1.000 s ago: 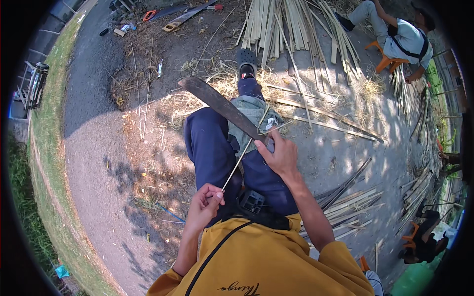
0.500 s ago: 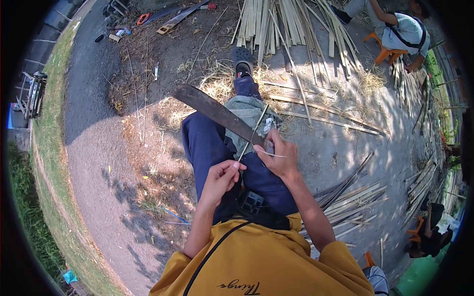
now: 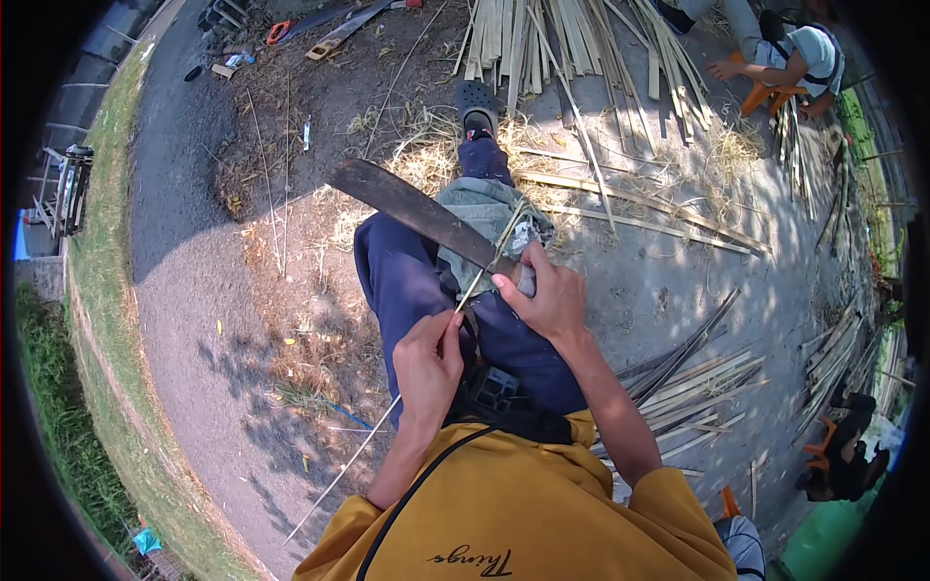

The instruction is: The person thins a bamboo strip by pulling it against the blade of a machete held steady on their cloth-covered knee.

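My right hand (image 3: pixel 552 302) grips a machete by its handle, its long dark blade (image 3: pixel 412 215) slanting up and left across my lap. Pinched in my left hand (image 3: pixel 429 360) is a thin pale bamboo strip (image 3: pixel 472 288). One end runs up under the blade near the handle; the other trails out behind my left hand to the lower left. A grey-green cloth (image 3: pixel 472 201) covers my outstretched leg at the knee, beneath blade and strip.
Many split bamboo strips (image 3: pixel 538 48) lie fanned out ahead, with another pile (image 3: pixel 693 392) to my right. Curly shavings (image 3: pixel 421 145) surround my foot. Two saws (image 3: pixel 344 31) rest at the far left. Another person (image 3: pixel 804 60) sits on an orange stool at the far right.
My left hand has turned and holds the strip slightly lower, with a long tail now showing at the lower left. The thin curl by my right hand is no longer visible.
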Demonstrator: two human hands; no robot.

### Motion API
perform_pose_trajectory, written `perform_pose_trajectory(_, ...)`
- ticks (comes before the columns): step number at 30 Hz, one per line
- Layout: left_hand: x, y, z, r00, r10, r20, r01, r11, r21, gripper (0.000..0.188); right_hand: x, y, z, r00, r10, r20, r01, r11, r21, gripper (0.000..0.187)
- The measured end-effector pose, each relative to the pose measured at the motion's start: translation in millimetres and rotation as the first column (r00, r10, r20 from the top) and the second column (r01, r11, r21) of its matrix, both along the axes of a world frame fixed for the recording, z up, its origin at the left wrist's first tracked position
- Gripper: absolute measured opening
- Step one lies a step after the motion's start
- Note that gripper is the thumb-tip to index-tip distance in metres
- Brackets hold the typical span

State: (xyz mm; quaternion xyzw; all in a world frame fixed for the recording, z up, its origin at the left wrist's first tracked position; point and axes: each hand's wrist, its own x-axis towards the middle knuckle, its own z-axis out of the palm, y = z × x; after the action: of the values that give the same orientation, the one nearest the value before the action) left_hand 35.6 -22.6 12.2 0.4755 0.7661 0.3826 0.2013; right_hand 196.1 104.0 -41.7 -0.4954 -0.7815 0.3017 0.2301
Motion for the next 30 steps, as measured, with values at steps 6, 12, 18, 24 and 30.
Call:
perform_pose_trajectory(6,-4.9,3.4,7.5,0.990,-0.033,-0.138,0.035,0.999,0.013,0.007,-2.6,0.0,-2.7,1.000,-0.003,-0.017,0.003,1.000,0.011,0.050)
perform_pose_trajectory(12,-9.4,-23.2,18.0,0.991,-0.012,-0.131,-0.001,0.995,-0.096,0.007,-5.8,1.6,0.3,0.999,-0.047,-0.006,0.047,0.998,-0.034,0.050)
perform_pose_trajectory(18,-9.6,-23.7,11.7,0.993,-0.001,-0.115,-0.007,0.998,-0.068,0.007,-2.7,1.0,-11.5,0.996,-0.003,-0.091,0.009,0.998,0.059,0.055)
perform_pose_trajectory(24,-21.7,-39.0,-3.0,0.983,0.044,0.181,-0.017,0.989,-0.149,0.013,-3.6,1.8,-3.1,0.999,-0.021,-0.036,0.017,0.996,-0.093,0.056)
perform_pose_trajectory(30,-37.8,-31.4,-15.6,0.634,0.196,0.748,0.016,0.964,-0.266,0.016,3.8,-1.4,-6.8,0.991,0.001,-0.132,-0.004,1.000,-0.020,0.052)
